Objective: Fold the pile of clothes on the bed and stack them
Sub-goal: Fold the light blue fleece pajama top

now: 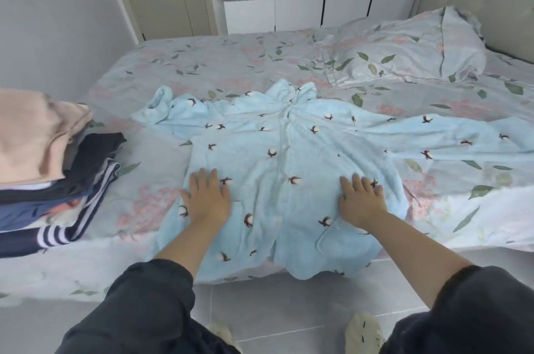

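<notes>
We're at the edge of the bed (225, 64). The light blue pyjama top (289, 148) is laid out front-up across the flowered sheet, collar away from the person. Its hem (306, 264) spills just over the mattress edge toward the floor (274, 313).

The left hand (206, 203) is flat on the lower left of the body and the right hand (361, 200) is flat on the lower right. There's no grip on either side: fingers straight and spread, palms pressing the fleece, nothing pinched. This looks like the smoothing step before the first fold.

On the person's left sits the stack (49, 168) of finished clothes, a beige piece on top with dark and striped ones below. It is near the top but not touching it.

To do this well, I'd say sweep both palms outward from the button line. That sends the ripples around the right hand out to the side seam, not into the middle. The fleece looks thick and soft and will likely hold lumps, so press firmly.

Then the sleeves need care:
- **Left sleeve** (161, 108): it's bunched and doubled over at the cuff, so it wants pulling straight first.
- **Right sleeve** (462, 139): it lies stretched well out below the pillow (404, 47) and can come straight across the chest.

Draw the hem back onto the bed before folding, or the overhang may drag the piece off square.
</notes>
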`<action>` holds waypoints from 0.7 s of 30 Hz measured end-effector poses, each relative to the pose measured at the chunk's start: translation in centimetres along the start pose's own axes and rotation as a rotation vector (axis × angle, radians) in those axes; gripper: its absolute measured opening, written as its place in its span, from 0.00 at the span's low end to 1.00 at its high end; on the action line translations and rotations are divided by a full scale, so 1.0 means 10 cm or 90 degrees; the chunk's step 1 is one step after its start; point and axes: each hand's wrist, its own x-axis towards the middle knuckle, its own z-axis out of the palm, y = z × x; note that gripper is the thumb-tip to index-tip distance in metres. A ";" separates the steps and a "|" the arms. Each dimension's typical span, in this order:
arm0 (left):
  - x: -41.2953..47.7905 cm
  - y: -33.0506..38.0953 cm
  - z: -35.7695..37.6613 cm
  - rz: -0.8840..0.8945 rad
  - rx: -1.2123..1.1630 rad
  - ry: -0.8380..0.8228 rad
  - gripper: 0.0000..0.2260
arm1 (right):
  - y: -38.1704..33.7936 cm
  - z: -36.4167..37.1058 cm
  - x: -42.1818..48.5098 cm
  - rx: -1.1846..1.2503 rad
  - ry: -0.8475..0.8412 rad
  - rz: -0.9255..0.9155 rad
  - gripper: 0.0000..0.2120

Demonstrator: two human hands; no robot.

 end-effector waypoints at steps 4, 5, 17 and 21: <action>0.08 -0.56 -0.24 -0.185 -0.158 -0.049 0.24 | -0.60 -0.05 -0.06 0.108 0.027 -0.127 0.28; 0.08 -0.64 -0.29 -0.168 -0.197 -0.073 0.23 | -0.77 -0.01 -0.12 0.135 0.016 -0.182 0.28; -0.23 -1.24 -0.73 -0.226 -0.413 -0.510 0.24 | -1.21 -0.02 -0.13 0.138 -0.039 -0.134 0.33; -0.16 -1.17 -0.83 -0.146 -0.015 -0.428 0.14 | -1.29 -0.06 -0.14 0.089 -0.024 -0.123 0.33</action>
